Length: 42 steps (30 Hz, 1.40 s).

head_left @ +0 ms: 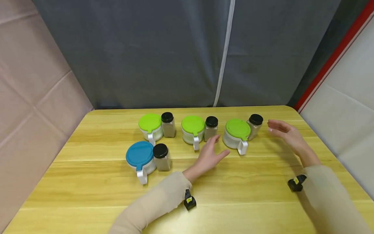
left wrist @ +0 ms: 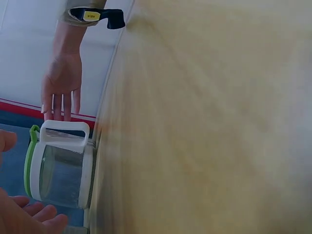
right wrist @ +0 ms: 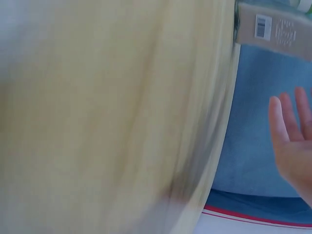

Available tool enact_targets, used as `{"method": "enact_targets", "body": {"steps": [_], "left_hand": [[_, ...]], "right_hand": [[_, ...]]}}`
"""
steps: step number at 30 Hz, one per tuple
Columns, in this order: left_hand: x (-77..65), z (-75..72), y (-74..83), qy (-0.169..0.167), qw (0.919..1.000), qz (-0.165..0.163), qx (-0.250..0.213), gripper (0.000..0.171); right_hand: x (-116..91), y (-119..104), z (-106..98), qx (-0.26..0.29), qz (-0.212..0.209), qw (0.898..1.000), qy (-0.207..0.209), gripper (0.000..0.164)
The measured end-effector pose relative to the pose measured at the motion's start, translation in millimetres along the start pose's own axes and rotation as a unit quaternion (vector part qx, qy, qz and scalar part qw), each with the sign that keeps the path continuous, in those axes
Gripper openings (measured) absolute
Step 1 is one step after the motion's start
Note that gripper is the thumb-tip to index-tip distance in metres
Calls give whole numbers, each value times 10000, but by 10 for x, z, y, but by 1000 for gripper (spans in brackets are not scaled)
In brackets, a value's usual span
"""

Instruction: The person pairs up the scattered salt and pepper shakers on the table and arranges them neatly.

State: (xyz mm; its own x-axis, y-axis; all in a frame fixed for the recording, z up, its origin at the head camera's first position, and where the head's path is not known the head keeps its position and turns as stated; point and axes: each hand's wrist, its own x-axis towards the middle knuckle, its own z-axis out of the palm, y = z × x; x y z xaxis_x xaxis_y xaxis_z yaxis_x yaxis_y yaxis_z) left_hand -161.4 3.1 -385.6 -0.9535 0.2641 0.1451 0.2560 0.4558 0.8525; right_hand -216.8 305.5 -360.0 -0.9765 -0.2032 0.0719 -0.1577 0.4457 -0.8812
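My left hand (head_left: 208, 158) hovers over the table with thumb and fingers spread, holding nothing. It is between the middle green-lidded seasoning jar (head_left: 193, 130) and the right green-lidded seasoning jar (head_left: 237, 133). The right one shows its clear body and white handle (left wrist: 66, 127) in the left wrist view. My right hand (head_left: 290, 138) hangs in the air to the right of a black-capped shaker jar (head_left: 255, 126), fingers extended and apart from it. A barcode label (right wrist: 263, 27) shows on that jar in the right wrist view.
Another black-capped jar (head_left: 211, 127) stands by the left fingertips. Farther left are a third green-lidded jar (head_left: 150, 126) beside a black-capped jar (head_left: 168, 124). Nearer the front, a blue-lidded jar (head_left: 140, 157) sits beside a black-capped jar (head_left: 162, 157). A grey curtain (head_left: 146, 55) hangs behind the table.
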Motion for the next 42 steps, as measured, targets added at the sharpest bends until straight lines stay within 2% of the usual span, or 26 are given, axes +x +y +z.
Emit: {"method": "enact_targets", "body": {"steps": [3,8,11,13,15,17,27,36,40,42], "left_hand": [[58,53,-11,19,10000,-85,-40,69],[150,119,8,39,9999,-120,0,70],[202,151,19,73,9998,-165,-23,73],[232,171,22,69,9997,-219,-90,76],[261,192,21,40,9994,-269,-217,80],[289,212,14,-12,9990,-305,-331,82],[427,276,-26,-133,9962,-220,-828,87],[526,312,-52,-1,9970,-302,-711,92],[565,311,-53,-2,9978,-236,-621,94],[582,312,-57,-22,9980,-217,-597,95]], "right_hand": [[32,-69,-3,66,130,9998,-129,54],[165,-24,-35,136,302,9982,-496,56],[236,18,-33,848,227,9932,-765,53],[273,58,-27,1622,71,9814,-1019,46],[300,99,-17,2339,-112,9631,-1330,40],[318,134,-9,2770,-269,9466,-1627,38],[348,123,17,2988,-526,9304,-2056,37],[388,86,80,3273,-602,9148,-2288,40],[406,78,85,3242,-612,9132,-2392,44],[413,69,86,3175,-567,9155,-2405,46]]}}
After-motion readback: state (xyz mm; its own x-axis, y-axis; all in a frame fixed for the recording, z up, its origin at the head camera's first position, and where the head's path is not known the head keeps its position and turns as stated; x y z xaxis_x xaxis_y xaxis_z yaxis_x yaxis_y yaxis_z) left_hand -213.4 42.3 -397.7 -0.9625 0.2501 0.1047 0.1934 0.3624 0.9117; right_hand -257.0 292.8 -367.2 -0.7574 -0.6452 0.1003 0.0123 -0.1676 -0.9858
